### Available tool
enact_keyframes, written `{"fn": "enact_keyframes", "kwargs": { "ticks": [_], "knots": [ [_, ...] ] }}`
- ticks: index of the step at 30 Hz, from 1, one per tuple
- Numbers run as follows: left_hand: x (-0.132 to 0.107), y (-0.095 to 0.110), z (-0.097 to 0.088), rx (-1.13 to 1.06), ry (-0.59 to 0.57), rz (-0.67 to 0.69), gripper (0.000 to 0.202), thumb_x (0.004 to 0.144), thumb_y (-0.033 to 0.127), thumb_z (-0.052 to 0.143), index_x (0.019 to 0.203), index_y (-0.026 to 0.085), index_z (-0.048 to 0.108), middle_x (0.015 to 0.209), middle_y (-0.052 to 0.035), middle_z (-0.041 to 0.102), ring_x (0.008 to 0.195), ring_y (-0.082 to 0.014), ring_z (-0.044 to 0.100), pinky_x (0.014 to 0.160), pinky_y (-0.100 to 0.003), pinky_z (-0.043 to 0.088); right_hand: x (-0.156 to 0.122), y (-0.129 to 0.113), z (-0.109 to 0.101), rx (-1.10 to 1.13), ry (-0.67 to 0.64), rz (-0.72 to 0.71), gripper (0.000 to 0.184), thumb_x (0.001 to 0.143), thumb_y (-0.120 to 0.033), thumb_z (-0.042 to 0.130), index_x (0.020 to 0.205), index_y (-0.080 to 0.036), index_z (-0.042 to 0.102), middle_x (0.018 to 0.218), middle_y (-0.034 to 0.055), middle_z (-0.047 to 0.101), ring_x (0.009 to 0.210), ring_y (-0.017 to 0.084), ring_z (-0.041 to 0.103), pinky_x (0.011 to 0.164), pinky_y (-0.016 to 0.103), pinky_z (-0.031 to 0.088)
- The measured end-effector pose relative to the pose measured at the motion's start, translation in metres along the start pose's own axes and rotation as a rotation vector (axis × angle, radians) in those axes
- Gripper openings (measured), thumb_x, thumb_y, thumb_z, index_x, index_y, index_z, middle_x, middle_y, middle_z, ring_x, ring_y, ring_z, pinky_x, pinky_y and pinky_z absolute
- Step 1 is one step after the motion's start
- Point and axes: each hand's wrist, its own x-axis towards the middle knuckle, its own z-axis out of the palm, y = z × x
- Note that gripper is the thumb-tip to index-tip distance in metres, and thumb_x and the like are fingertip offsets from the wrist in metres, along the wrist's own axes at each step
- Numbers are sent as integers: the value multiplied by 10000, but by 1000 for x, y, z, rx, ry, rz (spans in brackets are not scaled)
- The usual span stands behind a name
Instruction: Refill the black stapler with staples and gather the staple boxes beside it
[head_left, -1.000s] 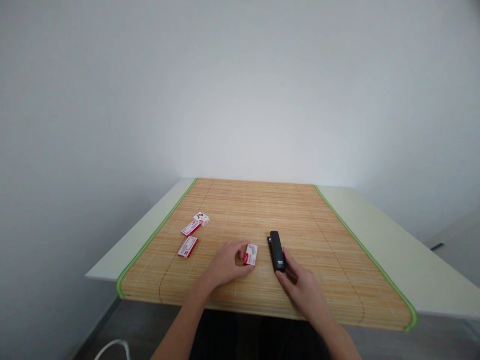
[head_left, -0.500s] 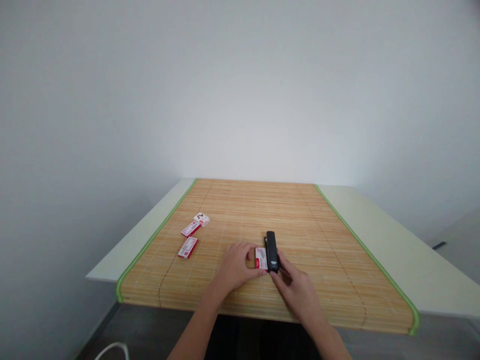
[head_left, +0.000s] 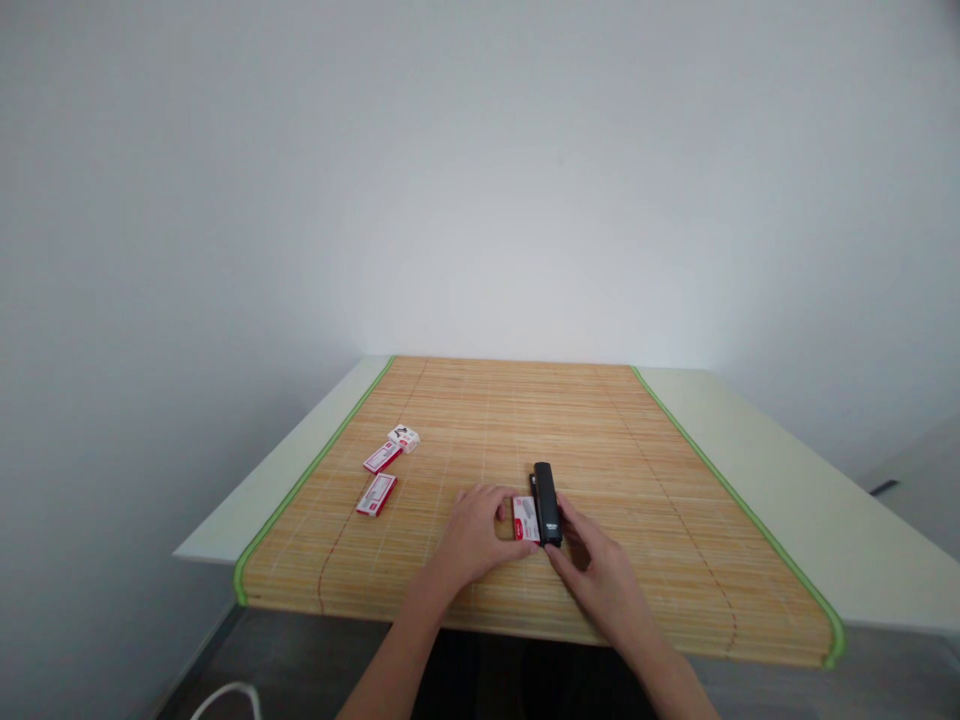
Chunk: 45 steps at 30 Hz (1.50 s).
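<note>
- A red-and-white box (head_left: pixel 376 495) was laid on the bamboo mat (head_left: pixel 600 420), at ten o'clock from the left hand (head_left: pixel 476 535).
- A second box (head_left: pixel 383 458) was seen at its twelve o'clock, with a white box (head_left: pixel 403 438) just beside, toward one.
- By the left hand, a staple box (head_left: pixel 526 519) was grasped between thumb and fingers.
- At that box's three o'clock, a black stapler (head_left: pixel 548 503) was set close alongside.
- The stapler's near end was gripped by the right hand (head_left: pixel 596 560), seen at five o'clock.

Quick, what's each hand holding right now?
Left hand: closed on the small red-and-white box, thumb and fingers around it.
Right hand: closed on the black stapler.
</note>
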Motion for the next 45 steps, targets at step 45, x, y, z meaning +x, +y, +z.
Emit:
{"fn": "enact_keyframes", "kwargs": {
  "ticks": [45],
  "knots": [
    [-53,-86,-103,74,100,-169,588,789,508,763,1310,272,625,1316,-72,612,1216,-295,577,1043,-447,479,1,0,-5,-66,-20,18,832,867,-326,677,1597,-294,280,1497,92,536,1368,284,521,1160,519,416]
  ]
}}
